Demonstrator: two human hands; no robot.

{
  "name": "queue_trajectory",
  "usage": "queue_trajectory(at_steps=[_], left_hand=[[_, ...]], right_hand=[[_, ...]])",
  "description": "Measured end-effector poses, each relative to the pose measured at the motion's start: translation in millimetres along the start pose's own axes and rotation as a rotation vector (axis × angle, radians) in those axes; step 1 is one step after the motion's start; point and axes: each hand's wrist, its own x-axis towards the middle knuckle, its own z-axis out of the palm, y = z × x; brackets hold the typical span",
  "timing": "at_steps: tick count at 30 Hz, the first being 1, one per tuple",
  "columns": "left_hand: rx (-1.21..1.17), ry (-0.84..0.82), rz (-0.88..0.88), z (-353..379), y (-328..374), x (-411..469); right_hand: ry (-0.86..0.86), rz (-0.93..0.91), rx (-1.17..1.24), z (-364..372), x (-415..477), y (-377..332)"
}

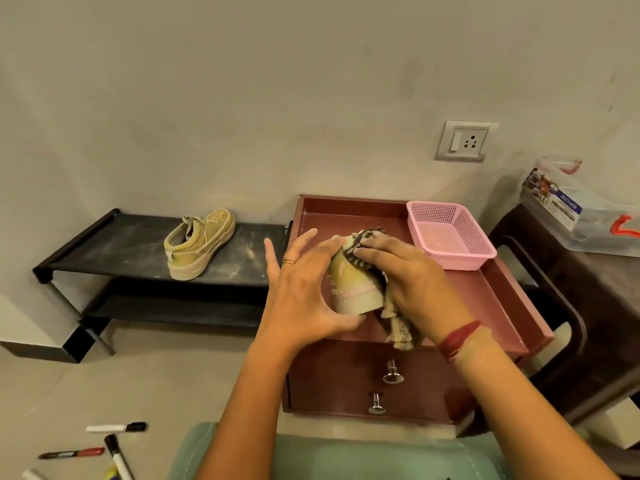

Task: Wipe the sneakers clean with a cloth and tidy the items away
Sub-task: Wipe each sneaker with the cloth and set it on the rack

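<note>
Head view: left hand (301, 289) has its grip round a sneaker (349, 289). The right hand (401, 271) holds the cloth (398, 327) in its grip, wiping. The other sneaker (199, 244) likely needs fetching next.

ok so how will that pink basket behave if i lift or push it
Probably very light: the pink basket is thin perforated plastic and looks empty. It likely keeps its shape, though the mesh walls may flex if squeezed. Pushed, it would probably slide easily on the smooth cabinet top rather than tip, being low and wide.
</note>
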Motion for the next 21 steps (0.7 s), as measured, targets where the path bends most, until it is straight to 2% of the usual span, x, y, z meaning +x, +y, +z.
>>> queue_trajectory(at_steps=[3,7,11,12,15,17,19,20,21], left_hand=[[-0.006,0.011,-0.003,1,-1,0],[0.008,-0.006,0.010,2,-1,1],[-0.031,-0.004,-0.021,4,-2,2],[-0.034,-0.003,-0.031,4,-2,3],[-0.017,-0.007,-0.015,4,-1,4],[-0.017,-0.008,-0.013,5,0,3],[-0.052,-0.007,-0.044,5,-2,2],[-0.060,-0.009,-0.055,4,-2,2],[-0.054,-0.012,-0.054,3,-3,2]], right_hand=[[-0.083,-0.141,-0.078,5,-7,-9],[0.037,-0.005,-0.042,-2,-2,1],[-0.112,-0.229,-0.106,13,-13,-22],[-0.112,-0.195,-0.088,12,-11,-18],[0.046,0.029,-0.036,0,0,0],[-0.001,-0.022,-0.054,2,-3,-10],[-0.091,-0.188,-0.072,12,-12,-25],[-0.110,-0.197,-0.053,11,-9,-22],[-0.093,-0.131,-0.024,8,-3,-15]])
